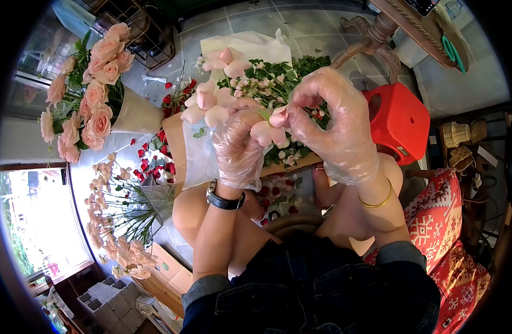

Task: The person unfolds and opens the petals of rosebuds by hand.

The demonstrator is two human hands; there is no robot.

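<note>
- Evidently, one pink rose [269,135] is held up between the hands, its base side touched by the left hand [237,146], its bud met by the right hand [340,136]; neither is clearly nearer.
- By the left fingers, curled narrow, the rose is supported; by the right thumb and forefinger, drawn together, the bud's edge seems pinched.
- The bud is pointed toward the right hand, its long axis apparently running crosswise between the hands; the stem is hidden.
- Just beyond the left hand, another opened rose [206,99] is seen.
</note>
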